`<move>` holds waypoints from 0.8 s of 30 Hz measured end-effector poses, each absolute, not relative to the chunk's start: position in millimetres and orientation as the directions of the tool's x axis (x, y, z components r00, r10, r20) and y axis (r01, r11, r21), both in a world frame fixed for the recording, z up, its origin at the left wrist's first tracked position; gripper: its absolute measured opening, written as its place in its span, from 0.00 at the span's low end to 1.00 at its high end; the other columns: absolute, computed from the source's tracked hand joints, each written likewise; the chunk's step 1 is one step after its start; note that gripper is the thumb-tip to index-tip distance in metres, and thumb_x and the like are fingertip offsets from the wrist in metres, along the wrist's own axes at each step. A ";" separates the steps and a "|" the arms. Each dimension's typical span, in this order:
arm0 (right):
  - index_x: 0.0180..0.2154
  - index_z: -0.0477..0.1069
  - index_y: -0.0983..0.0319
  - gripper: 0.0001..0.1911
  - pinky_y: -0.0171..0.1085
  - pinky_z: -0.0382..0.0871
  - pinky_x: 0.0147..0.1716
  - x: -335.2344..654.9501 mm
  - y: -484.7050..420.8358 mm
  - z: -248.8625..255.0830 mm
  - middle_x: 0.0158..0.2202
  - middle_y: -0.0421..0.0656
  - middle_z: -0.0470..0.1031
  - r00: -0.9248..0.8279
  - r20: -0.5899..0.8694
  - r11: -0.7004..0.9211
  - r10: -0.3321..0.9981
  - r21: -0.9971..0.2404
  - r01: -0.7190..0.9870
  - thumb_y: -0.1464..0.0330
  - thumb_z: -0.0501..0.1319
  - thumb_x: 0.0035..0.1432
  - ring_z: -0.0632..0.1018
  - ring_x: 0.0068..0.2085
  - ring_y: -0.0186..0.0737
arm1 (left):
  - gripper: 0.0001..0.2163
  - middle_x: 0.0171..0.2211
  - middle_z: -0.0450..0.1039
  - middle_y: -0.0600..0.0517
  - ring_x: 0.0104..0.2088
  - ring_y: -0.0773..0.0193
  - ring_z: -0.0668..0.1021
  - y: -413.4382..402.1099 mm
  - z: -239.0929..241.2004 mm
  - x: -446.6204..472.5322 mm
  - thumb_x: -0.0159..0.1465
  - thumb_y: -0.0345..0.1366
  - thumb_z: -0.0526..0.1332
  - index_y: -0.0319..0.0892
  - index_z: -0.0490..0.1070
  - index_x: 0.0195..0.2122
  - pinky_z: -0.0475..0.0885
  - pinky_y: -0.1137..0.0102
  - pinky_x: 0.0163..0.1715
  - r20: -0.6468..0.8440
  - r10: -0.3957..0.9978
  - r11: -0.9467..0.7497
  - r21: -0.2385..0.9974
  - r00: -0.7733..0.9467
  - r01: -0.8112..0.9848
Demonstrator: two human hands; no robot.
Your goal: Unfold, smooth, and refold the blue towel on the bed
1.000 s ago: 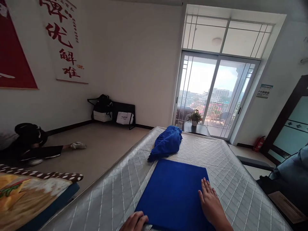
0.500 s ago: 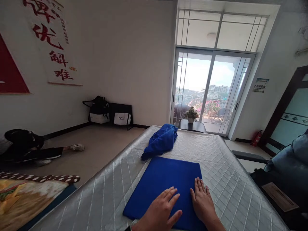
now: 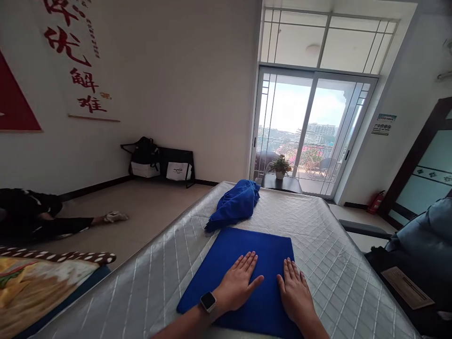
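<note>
A folded blue cloth [image 3: 226, 268] lies flat on a quilted silver-grey mattress [image 3: 325, 254]. My left hand [image 3: 237, 284], with a watch on its wrist, rests palm down on the cloth with fingers stretched out. My right hand [image 3: 295, 295] lies flat beside it on the cloth's right part, fingers apart. Neither hand holds anything. A crumpled blue cloth [image 3: 235, 204] sits just beyond the folded one, towards the far end of the mattress.
A person lies on the floor [image 3: 38, 219] at the left by the wall. A patterned cushion [image 3: 38, 282] is at the lower left. Bags [image 3: 160, 162] stand in the far corner. A sliding glass door [image 3: 310, 136] and a small table with a plant [image 3: 281, 168] are beyond the mattress.
My left hand came from the cloth's near left edge onto its top and now lies flat further forward. My right hand stayed flat on the cloth's right side.
</note>
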State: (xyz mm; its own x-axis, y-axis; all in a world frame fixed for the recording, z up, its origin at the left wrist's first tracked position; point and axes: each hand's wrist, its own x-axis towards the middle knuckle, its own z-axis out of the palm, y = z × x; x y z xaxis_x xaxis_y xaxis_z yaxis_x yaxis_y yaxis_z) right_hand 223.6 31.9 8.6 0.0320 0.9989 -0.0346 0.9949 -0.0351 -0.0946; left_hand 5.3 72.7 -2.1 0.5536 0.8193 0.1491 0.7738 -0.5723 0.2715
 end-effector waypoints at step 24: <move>0.69 0.41 0.66 0.34 0.50 0.42 0.68 224.5 35.2 -3.0 0.72 0.41 0.39 0.044 -0.036 -0.043 0.998 0.018 0.999 0.57 0.35 0.67 0.45 0.71 0.42 | 0.39 0.71 0.45 0.40 0.70 0.51 0.52 88.3 -1.3 -96.5 0.68 0.60 0.38 0.32 0.48 0.69 0.52 0.56 0.67 0.118 0.961 -0.274 0.297 0.250 0.915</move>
State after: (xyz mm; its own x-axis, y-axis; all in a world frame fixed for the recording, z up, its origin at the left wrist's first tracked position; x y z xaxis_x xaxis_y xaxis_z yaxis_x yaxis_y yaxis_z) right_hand 224.5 35.2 -3.0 0.0439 0.9984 -0.0357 0.9989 -0.0433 0.0180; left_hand -96.5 88.3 -1.3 0.2498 0.9611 0.1181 0.9147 -0.2742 0.2967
